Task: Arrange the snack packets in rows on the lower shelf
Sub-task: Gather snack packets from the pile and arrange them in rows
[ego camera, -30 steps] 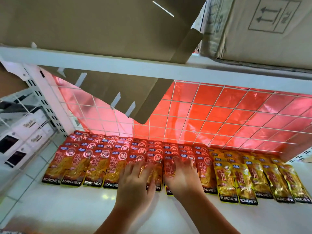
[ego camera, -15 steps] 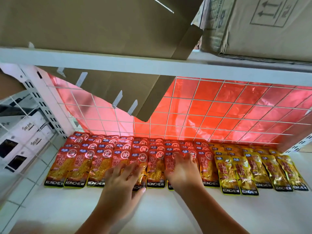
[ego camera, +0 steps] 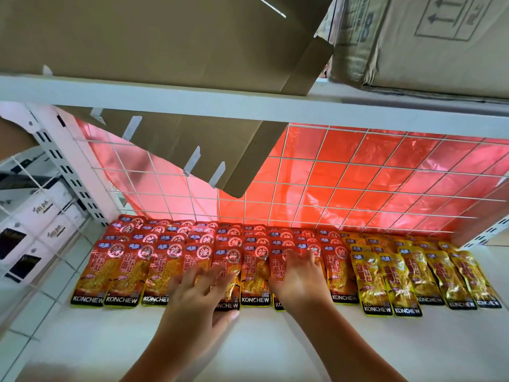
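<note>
Red KONCHEW snack packets [ego camera: 121, 271] lie in overlapping rows across the left and middle of the white lower shelf [ego camera: 275, 351]. Yellow KONCHEW packets [ego camera: 407, 279] continue the rows on the right. My left hand [ego camera: 198, 296] hovers with spread fingers over the front red packets left of centre; it is blurred and holds nothing. My right hand [ego camera: 298, 279] lies flat with straight fingers on the front red packets near the middle, covering part of them.
A white wire grid [ego camera: 344, 183] with red film behind closes the shelf's back. A cardboard flap [ego camera: 192, 150] hangs down from the upper shelf [ego camera: 248, 103], which carries cardboard boxes [ego camera: 427, 40]. White and black boxes [ego camera: 30, 227] sit behind a wire panel at the left.
My left hand has slid left along the front red packets, from the middle to left of centre. My right hand has stayed pressed on the middle packets. The camera has moved slightly.
</note>
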The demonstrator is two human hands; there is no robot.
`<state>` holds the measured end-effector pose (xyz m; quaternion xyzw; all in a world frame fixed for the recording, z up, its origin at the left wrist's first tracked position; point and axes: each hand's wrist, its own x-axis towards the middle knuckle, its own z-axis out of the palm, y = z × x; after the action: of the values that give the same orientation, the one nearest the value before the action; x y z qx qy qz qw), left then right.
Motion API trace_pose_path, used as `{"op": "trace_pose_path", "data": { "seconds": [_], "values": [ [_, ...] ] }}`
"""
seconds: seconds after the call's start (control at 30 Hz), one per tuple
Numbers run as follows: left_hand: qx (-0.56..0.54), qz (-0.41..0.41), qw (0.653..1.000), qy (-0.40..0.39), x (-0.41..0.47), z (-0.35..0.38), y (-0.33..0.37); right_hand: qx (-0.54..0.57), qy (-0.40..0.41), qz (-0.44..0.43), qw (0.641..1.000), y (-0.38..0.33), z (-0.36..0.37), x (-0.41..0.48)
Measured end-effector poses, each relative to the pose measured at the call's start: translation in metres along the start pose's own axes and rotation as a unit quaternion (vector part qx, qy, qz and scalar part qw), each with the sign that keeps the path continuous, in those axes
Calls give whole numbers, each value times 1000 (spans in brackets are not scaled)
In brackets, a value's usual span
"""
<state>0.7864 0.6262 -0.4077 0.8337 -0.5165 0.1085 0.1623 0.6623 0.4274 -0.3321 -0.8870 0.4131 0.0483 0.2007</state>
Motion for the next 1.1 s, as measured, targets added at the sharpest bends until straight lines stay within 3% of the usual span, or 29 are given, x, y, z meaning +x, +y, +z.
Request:
{"op": "trace_pose_path", "data": {
  "seconds": [1.1],
  "values": [
    [6,-38,999,-14,1,-3,-2,10,-23,16,1000,1,-5,-1]
  ]
}}
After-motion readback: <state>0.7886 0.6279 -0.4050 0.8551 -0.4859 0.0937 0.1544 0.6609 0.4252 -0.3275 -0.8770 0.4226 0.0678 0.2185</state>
